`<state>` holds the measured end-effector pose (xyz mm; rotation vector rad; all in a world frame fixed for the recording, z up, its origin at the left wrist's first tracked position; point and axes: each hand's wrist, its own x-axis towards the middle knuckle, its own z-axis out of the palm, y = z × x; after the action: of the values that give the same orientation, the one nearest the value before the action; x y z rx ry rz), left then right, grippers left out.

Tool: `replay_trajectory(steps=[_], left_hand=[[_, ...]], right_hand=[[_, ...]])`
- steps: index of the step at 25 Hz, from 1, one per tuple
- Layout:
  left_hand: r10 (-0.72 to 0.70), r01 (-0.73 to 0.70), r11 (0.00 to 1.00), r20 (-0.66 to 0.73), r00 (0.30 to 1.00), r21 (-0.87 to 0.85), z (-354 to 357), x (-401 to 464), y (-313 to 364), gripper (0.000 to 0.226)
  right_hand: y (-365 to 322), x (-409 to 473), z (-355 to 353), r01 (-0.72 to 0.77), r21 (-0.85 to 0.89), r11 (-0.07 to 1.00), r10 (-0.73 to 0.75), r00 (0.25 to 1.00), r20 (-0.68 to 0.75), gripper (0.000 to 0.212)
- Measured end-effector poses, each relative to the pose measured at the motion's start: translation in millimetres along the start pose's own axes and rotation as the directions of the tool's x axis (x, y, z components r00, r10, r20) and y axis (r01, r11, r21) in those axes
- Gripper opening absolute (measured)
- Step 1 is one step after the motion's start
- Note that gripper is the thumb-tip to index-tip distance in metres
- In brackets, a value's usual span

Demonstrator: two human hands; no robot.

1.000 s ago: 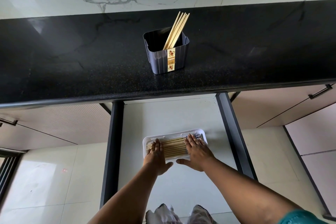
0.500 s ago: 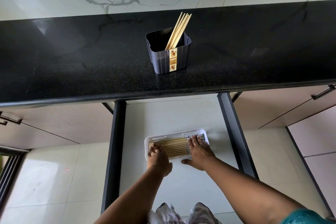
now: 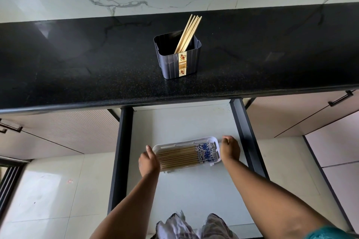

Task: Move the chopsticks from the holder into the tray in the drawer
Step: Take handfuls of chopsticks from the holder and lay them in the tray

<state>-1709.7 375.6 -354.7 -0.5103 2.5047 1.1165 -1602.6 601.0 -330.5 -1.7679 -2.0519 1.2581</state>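
Inside the drawer (image 3: 186, 122), left hand (image 3: 148, 163) and right hand (image 3: 229, 149) cup the tray's (image 3: 184, 142) short ends, fingers curled; bare floor surrounds it; holder (image 3: 179, 64) on worktop (image 3: 77, 64).

A glossy black speckled stone worktop (image 3: 77, 68) is seen beyond the left hand (image 3: 148, 164). Pale wooden chopsticks (image 3: 187, 34) are held in a ribbed, matt dark plastic holder (image 3: 171, 66). Between both hands, a smooth white plastic tray (image 3: 184, 142) is seen.
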Motion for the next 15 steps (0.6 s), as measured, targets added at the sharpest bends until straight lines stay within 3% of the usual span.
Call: replay_trajectory(steps=[1,3,6,15], left_hand=[[-0.141,0.147,0.985,0.060,0.988,-0.091,3.2,0.5,0.8,0.068],[-0.241,0.257,0.953,0.109,0.964,-0.159,8.1,-0.9,-0.5,0.076],[-0.171,0.180,0.976,0.084,0.982,-0.118,12.7,-3.6,-3.9,0.074],[-0.026,0.034,0.997,0.121,0.992,-0.070,11.2,7.1,-8.6,0.061]], right_hand=[[0.7,5.9,0.9,-0.200,0.080,0.976,0.195,0.978,0.073,0.028],[3.0,8.5,4.8,-0.414,0.286,0.864,0.350,0.903,0.250,0.033],[9.2,6.8,12.7,-0.424,0.280,0.861,0.334,0.888,0.317,0.034],[12.3,5.2,16.6,-0.358,0.141,0.923,0.311,0.910,0.275,0.046]])
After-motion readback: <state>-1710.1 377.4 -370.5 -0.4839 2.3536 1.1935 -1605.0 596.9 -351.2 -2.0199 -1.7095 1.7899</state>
